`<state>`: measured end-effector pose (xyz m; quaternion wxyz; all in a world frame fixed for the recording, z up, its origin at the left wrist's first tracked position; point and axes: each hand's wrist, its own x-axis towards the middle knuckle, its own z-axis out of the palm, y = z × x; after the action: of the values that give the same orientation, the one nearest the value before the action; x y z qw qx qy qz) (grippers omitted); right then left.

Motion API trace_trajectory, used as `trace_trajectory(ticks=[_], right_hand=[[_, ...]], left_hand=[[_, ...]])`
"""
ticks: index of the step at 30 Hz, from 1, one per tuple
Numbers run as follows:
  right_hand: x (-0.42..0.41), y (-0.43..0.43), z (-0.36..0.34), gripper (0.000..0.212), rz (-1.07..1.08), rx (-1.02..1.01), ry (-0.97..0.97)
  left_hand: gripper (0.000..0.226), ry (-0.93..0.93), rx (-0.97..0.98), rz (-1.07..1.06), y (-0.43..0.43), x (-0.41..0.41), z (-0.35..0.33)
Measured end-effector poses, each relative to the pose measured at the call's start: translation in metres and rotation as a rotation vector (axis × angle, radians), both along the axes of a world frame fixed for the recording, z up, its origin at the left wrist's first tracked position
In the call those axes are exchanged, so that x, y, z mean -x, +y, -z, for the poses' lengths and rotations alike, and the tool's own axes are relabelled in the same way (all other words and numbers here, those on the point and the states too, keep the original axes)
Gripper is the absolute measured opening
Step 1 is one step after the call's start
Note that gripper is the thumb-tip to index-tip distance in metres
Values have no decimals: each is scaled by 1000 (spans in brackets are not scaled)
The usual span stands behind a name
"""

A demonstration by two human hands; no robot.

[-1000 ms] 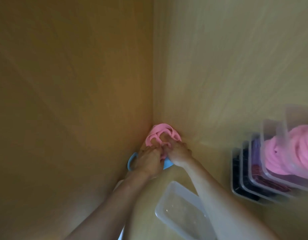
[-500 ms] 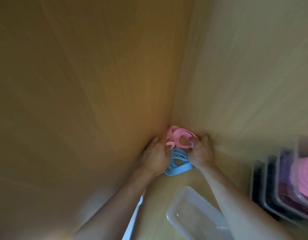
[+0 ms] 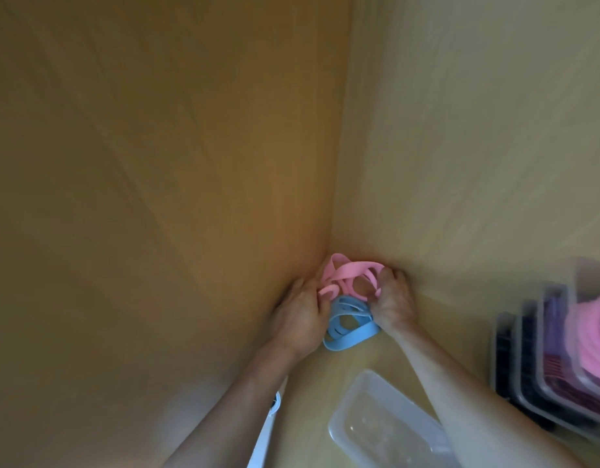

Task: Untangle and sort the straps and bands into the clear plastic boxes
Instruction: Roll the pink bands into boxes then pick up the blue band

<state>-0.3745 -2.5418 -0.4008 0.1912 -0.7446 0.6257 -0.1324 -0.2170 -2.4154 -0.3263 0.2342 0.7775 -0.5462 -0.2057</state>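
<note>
A tangle of pink bands (image 3: 345, 271) lies in the far corner where two wooden walls meet. Blue bands (image 3: 349, 327) lie just in front of it, looped together. My left hand (image 3: 300, 315) grips the left side of the pink tangle. On the other side my right hand (image 3: 394, 298) holds the pink loops. An empty clear plastic box (image 3: 386, 427) sits near me, between my forearms.
A row of clear boxes (image 3: 535, 359) stands at the right, holding dark, purple and red items, and one holds pink bands (image 3: 592, 332). A light blue strip (image 3: 263, 440) lies under my left forearm. Wooden walls close off the left and the back.
My hands have spread apart, pulling the pink tangle wider and uncovering the blue bands in front. The camera view has shifted, so the corner sits further right.
</note>
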Motion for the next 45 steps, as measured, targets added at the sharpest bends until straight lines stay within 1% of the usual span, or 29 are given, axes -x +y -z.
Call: trace_trajectory(ticks=[2,3,5,9,11,14,17,21,25,28,35,39,41,45], right_hand=[[0,0,-1,26,30,-66,-108],[0,0,-1,25,56,-98,-154],[3,-1,1,30,106,-140,-218],[8,3,2,22,119,-232,-351],[11,6,4,22,154,-261,-387],[17,8,2,30,197,-241,-420],[26,6,-7,36,216,-135,-447],[38,9,-26,36,271,-83,-558],[51,23,-53,34,308,-79,-721],[62,34,-74,28,287,-78,-814],[79,52,-103,34,238,-67,-967],[88,73,-119,40,186,-125,-1133],[94,81,-127,36,156,-149,-1215],[103,95,-141,31,155,-159,-1303]], left_hand=[[33,-9,6,-1,1,1,0],[34,-9,10,-1,1,2,1],[34,5,20,4,0,2,1],[35,63,40,14,-1,4,1],[33,87,46,22,-3,5,1],[29,123,55,15,-5,6,-3],[24,159,116,-27,-10,6,-3],[24,272,210,-130,-15,8,-12],[24,426,244,-186,-19,10,-17],[25,526,250,-193,-20,14,-22],[24,735,227,-176,-18,33,-34],[25,816,192,-212,-16,42,-38],[22,867,175,-205,-14,44,-37],[21,828,122,-143,-9,47,-37]])
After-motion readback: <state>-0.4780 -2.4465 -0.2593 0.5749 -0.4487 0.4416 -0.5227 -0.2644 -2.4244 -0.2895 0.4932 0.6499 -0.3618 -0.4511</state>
